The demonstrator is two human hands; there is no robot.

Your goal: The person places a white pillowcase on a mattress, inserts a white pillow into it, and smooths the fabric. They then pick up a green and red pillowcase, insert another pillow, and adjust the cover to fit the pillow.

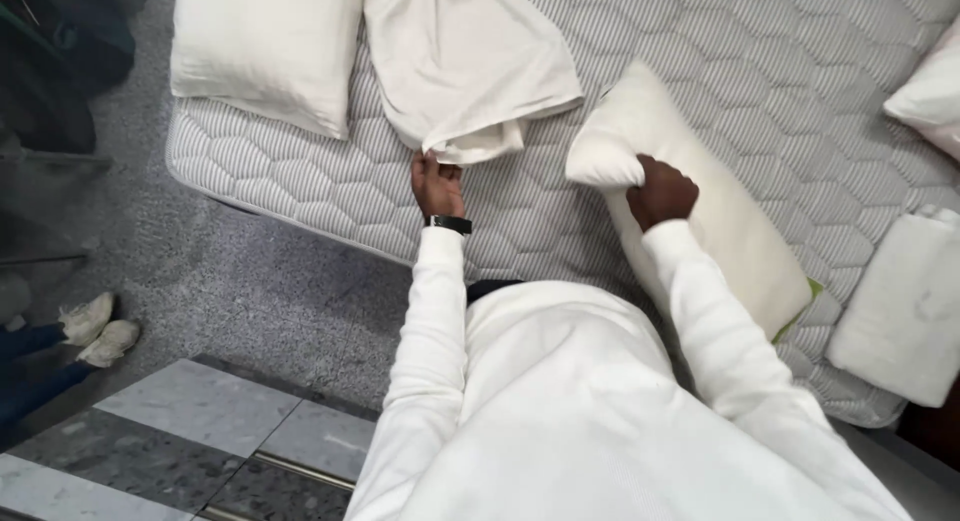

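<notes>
Left hand: my left hand [437,184] is pinched shut on the bunched corner of the pillowcase [465,66], at the near edge of the mattress [760,71]. Black watch [447,224] on that wrist.
Right hand: my right hand [660,193] is closed in a fist around the near end of the bare pillow [700,211], fabric gathered in the grip.
Pillowcase: cream, empty, lying flat and rumpled up the mattress from my left hand, w/ its far end cut off by the top of the view.
Pillow: lies diagonal on the mattress, near-right part, running from my fist toward the right edge; green tag or trim peeks out at its far lower corner.
Step (my read): pillow and case both gripped, not yet joined; looks like the start of casing the pillow.
Next move needs (my read): find the case's open end, spread it, bring the pillow's gripped end to it. The two are near but apart.
Others: cased white pillow [265,51] at the mattress' left corner; another pillow [930,91] at the right edge, mostly cut off; folded white bedding [900,311] at the near-right corner.
Hard to tell: where the case's opening is; fingertips of both hands are buried in fabric. Someone's shoes [95,331] on the floor, far left.
</notes>
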